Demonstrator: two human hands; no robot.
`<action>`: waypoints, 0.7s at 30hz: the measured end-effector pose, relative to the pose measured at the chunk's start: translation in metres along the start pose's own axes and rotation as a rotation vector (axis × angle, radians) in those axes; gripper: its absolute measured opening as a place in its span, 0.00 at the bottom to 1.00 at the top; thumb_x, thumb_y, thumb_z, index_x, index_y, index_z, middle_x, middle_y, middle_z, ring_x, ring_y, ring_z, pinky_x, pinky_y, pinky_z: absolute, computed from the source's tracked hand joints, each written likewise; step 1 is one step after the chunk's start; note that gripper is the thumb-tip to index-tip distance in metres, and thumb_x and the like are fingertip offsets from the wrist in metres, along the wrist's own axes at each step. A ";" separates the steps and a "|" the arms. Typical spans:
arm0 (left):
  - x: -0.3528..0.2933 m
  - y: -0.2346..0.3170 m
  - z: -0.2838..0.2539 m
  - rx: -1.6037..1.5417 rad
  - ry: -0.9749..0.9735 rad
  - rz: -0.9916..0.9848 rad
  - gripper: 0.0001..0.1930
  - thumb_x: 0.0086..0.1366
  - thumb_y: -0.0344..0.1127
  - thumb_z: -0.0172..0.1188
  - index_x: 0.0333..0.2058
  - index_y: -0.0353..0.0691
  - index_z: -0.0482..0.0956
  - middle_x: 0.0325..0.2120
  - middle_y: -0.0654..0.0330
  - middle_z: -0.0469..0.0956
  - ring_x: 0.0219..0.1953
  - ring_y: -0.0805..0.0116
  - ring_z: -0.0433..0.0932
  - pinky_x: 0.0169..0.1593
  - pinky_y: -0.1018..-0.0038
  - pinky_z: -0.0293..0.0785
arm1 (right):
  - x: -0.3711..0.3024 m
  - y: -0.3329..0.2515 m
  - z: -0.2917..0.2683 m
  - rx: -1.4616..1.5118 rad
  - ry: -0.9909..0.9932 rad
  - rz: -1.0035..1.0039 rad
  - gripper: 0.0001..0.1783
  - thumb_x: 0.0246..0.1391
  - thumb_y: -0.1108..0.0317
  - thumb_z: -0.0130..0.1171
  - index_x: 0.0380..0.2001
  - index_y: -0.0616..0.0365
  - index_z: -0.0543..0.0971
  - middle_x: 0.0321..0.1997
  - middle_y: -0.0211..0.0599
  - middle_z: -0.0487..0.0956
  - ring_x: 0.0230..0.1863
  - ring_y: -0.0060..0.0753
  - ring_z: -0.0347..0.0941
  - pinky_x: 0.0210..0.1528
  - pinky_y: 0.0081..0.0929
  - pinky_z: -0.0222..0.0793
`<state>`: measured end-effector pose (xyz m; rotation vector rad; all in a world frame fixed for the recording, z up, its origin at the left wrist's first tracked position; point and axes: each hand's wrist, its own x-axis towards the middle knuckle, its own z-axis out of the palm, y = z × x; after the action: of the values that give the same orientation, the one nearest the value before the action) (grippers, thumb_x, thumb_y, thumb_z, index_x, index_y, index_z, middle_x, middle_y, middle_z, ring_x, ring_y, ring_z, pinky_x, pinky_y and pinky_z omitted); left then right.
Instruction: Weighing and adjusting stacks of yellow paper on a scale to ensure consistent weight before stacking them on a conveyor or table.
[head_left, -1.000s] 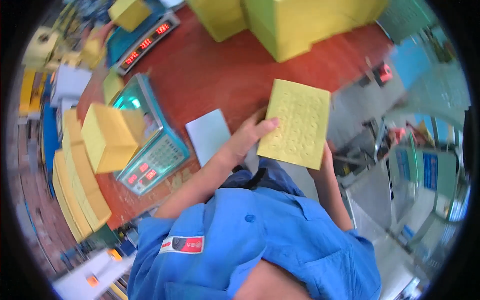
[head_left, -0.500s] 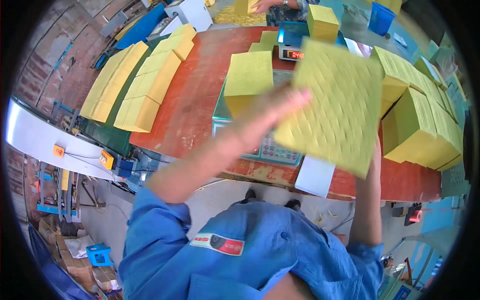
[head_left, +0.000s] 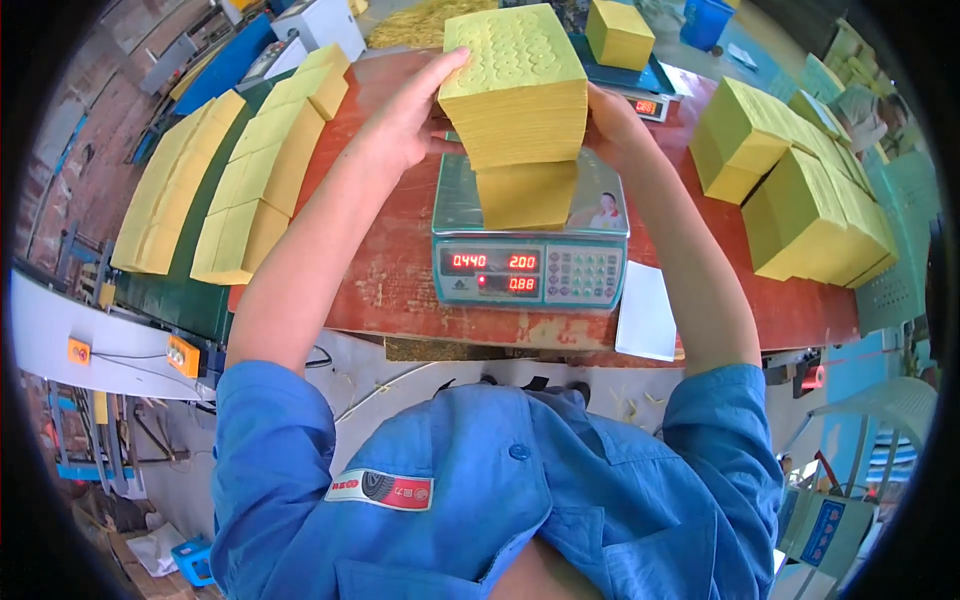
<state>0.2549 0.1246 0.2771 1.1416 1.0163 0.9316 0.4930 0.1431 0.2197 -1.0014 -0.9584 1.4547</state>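
Between my two hands is a thick stack of yellow paper sheets (head_left: 515, 120), its top marked with rows of curved cuts. My left hand (head_left: 410, 115) presses its left side, the thumb near the top edge. On the opposite side my right hand (head_left: 610, 122) grips it, with the fingers partly hidden behind the stack. Directly below is another yellow paper stack (head_left: 527, 197) on the pan of a digital scale (head_left: 590, 275) with lit red digits. Whether the upper stack touches the lower one I cannot tell.
The scale stands on a red worn table (head_left: 375, 285). Rows of yellow stacks (head_left: 245, 200) line the left, and more stacks (head_left: 810, 215) stand at the right. Behind is a second scale (head_left: 645, 105) bearing a yellow block (head_left: 620, 35). A white sheet (head_left: 646, 315) lies at the front edge.
The held stack has moved left from the tilted position at the right and is now above the stack on the scale. Both hands still hold it. My view has shifted too.
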 end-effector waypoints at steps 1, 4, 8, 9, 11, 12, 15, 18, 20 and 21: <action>0.002 -0.002 0.000 -0.005 -0.003 -0.007 0.43 0.53 0.67 0.62 0.59 0.42 0.69 0.53 0.50 0.70 0.55 0.53 0.69 0.57 0.48 0.64 | 0.003 0.005 -0.002 0.013 0.029 0.010 0.19 0.60 0.50 0.58 0.40 0.54 0.82 0.35 0.27 0.82 0.32 0.20 0.77 0.36 0.22 0.71; 0.003 -0.005 -0.001 0.008 -0.045 -0.021 0.45 0.52 0.67 0.63 0.60 0.41 0.68 0.53 0.47 0.70 0.55 0.50 0.69 0.57 0.48 0.64 | 0.001 0.009 -0.004 0.005 0.029 -0.027 0.19 0.59 0.50 0.58 0.40 0.54 0.82 0.35 0.26 0.82 0.32 0.20 0.77 0.36 0.21 0.72; -0.001 -0.007 0.005 0.014 -0.037 0.002 0.46 0.51 0.67 0.63 0.61 0.40 0.67 0.54 0.45 0.69 0.55 0.48 0.69 0.57 0.48 0.65 | -0.002 0.013 -0.005 -0.006 0.094 -0.018 0.19 0.59 0.50 0.59 0.40 0.54 0.82 0.35 0.25 0.81 0.32 0.20 0.76 0.35 0.21 0.71; 0.000 -0.006 0.005 0.036 -0.032 0.000 0.46 0.51 0.67 0.63 0.61 0.40 0.66 0.54 0.44 0.69 0.54 0.48 0.70 0.57 0.48 0.65 | 0.000 0.013 -0.007 -0.017 0.103 -0.004 0.18 0.59 0.50 0.58 0.40 0.53 0.82 0.34 0.25 0.81 0.31 0.20 0.76 0.35 0.21 0.70; -0.001 -0.005 0.007 0.060 -0.022 -0.004 0.47 0.51 0.67 0.64 0.61 0.39 0.66 0.54 0.44 0.69 0.54 0.47 0.71 0.56 0.48 0.66 | 0.003 0.015 -0.010 -0.024 0.108 0.013 0.18 0.60 0.50 0.58 0.40 0.53 0.82 0.33 0.25 0.80 0.30 0.20 0.75 0.34 0.20 0.70; -0.001 -0.004 0.008 0.070 -0.027 -0.015 0.42 0.54 0.66 0.61 0.60 0.42 0.67 0.53 0.48 0.70 0.53 0.49 0.70 0.54 0.47 0.67 | 0.004 0.016 -0.012 -0.029 0.119 0.012 0.18 0.60 0.51 0.57 0.40 0.53 0.81 0.32 0.24 0.80 0.30 0.20 0.75 0.34 0.21 0.69; 0.003 -0.007 0.009 0.116 -0.028 -0.025 0.38 0.57 0.66 0.58 0.58 0.46 0.69 0.53 0.53 0.71 0.52 0.52 0.71 0.51 0.48 0.69 | 0.006 0.021 -0.017 -0.018 0.127 0.002 0.17 0.60 0.52 0.57 0.40 0.53 0.81 0.32 0.24 0.79 0.30 0.20 0.74 0.33 0.21 0.69; 0.007 -0.010 0.010 0.193 -0.018 -0.013 0.38 0.58 0.69 0.54 0.58 0.47 0.69 0.51 0.54 0.72 0.49 0.53 0.73 0.50 0.50 0.70 | 0.005 0.023 -0.018 -0.018 0.124 -0.023 0.17 0.60 0.52 0.56 0.40 0.54 0.81 0.32 0.25 0.79 0.31 0.20 0.74 0.34 0.21 0.68; 0.009 -0.012 0.011 0.234 -0.012 -0.005 0.39 0.58 0.71 0.52 0.58 0.48 0.69 0.50 0.54 0.73 0.48 0.54 0.73 0.48 0.51 0.70 | 0.003 0.024 -0.020 -0.034 0.122 -0.036 0.18 0.60 0.52 0.55 0.40 0.54 0.81 0.33 0.26 0.79 0.32 0.20 0.74 0.35 0.22 0.68; 0.009 -0.013 0.009 0.212 -0.002 0.012 0.41 0.58 0.73 0.49 0.58 0.45 0.69 0.49 0.53 0.74 0.48 0.56 0.73 0.48 0.54 0.70 | 0.003 0.023 -0.021 -0.122 0.133 -0.047 0.18 0.61 0.51 0.55 0.41 0.55 0.81 0.34 0.27 0.79 0.34 0.21 0.74 0.37 0.22 0.68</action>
<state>0.2672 0.1283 0.2638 1.3253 1.1279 0.8466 0.5051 0.1449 0.1910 -1.1424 -0.9767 1.2860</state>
